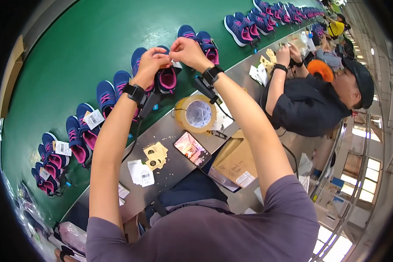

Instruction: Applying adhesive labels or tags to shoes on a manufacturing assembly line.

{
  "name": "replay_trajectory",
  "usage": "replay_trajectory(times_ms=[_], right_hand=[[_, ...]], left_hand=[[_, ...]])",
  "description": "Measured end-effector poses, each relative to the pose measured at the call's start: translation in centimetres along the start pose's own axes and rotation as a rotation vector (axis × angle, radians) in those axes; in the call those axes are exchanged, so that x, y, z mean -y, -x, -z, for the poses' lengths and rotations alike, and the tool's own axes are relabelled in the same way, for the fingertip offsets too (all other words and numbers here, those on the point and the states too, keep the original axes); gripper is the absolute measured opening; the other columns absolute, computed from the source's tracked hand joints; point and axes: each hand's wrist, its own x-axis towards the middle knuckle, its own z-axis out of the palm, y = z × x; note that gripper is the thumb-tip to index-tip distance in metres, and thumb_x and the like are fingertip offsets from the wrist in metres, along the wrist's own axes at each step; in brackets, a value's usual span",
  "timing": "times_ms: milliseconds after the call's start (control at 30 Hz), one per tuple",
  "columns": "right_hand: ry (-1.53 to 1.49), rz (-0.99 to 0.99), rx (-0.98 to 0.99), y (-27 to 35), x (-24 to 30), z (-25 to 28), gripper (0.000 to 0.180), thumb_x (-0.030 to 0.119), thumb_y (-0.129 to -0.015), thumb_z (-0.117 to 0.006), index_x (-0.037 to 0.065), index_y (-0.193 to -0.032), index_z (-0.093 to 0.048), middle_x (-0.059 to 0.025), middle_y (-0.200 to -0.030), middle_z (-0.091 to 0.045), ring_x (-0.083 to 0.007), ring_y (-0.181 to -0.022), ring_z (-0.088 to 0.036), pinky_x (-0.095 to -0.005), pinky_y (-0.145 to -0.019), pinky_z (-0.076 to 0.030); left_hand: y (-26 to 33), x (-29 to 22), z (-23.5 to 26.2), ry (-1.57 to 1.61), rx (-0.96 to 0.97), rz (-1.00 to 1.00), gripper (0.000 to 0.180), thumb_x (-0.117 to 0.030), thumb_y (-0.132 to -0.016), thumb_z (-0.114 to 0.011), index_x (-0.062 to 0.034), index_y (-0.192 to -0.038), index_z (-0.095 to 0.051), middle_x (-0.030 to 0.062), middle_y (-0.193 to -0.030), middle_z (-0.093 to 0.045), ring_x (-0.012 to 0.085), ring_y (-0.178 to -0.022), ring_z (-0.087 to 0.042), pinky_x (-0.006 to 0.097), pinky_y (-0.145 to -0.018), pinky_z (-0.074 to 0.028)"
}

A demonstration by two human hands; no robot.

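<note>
Both my hands are raised over a pair of blue and pink sneakers (166,78) on the green conveyor belt (74,48). My left hand (153,61) and my right hand (187,50) meet fingertip to fingertip, pinching something small at the top of that pair, perhaps a tag or a string. What exactly is pinched is too small to tell. Black bands sit on both wrists. More pairs of the same sneakers line the belt to the left (81,131) and to the right (242,28), some with white barcode tags on them.
On the grey bench (170,131) lie a roll of tan tape (196,114), a phone (192,149), tan card tags (156,156), white barcode labels (140,172) and a cardboard box (238,163). A co-worker in a dark shirt and cap (312,102) works at the right.
</note>
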Motion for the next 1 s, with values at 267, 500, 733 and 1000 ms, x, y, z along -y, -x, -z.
replay_trajectory(times_ms=[267, 500, 733, 1000], right_hand=[[0.607, 0.364, -0.112, 12.9, 0.1, 3.4, 0.028, 0.018, -0.078, -0.07, 0.004, -0.101, -0.061, -0.0116, -0.092, -0.065, -0.0208, -0.084, -0.064, -0.029, -0.071, -0.05], [-0.033, -0.409, 0.245, 42.5, -3.3, 9.4, 0.02, 0.019, -0.09, -0.06, 0.003, -0.101, -0.059, -0.0003, -0.085, -0.062, -0.0084, -0.077, -0.056, -0.0256, -0.073, -0.047], [0.421, -0.819, 0.404, 64.0, -27.9, 2.2, 0.014, 0.013, -0.088, -0.05, 0.002, -0.092, -0.059, -0.0194, -0.087, -0.064, -0.0384, -0.08, -0.062, -0.0448, -0.072, -0.048], [0.535, -1.016, 0.112, 69.2, -59.6, -12.4, 0.05, 0.023, -0.079, -0.065, 0.007, -0.123, -0.049, -0.0205, -0.115, -0.057, -0.0386, -0.107, -0.054, -0.0424, -0.091, -0.044]], left_hand=[[6.5, 3.9, -3.8, -0.473, -0.15, -0.534, 0.031, -0.009, -0.082, -0.065, 0.0023, -0.108, -0.054, 0.0076, -0.093, -0.062, 0.0127, -0.072, -0.062, 0.024, -0.053, -0.047], [23.4, 15.7, -9.7, -0.554, 0.192, -0.146, 0.009, -0.005, -0.086, -0.058, -0.0005, -0.094, -0.06, 0.0032, -0.081, -0.06, 0.0092, -0.07, -0.058, 0.023, -0.063, -0.046], [27.8, 30.1, -12.7, -0.608, 0.751, 0.122, 0.013, -0.005, -0.082, -0.061, -0.0025, -0.095, -0.061, 0.0111, -0.086, -0.06, 0.026, -0.077, -0.062, 0.032, -0.068, -0.049], [23.1, 47.7, -8.3, -0.56, 0.918, 0.34, 0.015, -0.007, -0.084, -0.058, -0.0036, -0.099, -0.062, 0.011, -0.092, -0.06, 0.03, -0.083, -0.061, 0.036, -0.072, -0.05]])
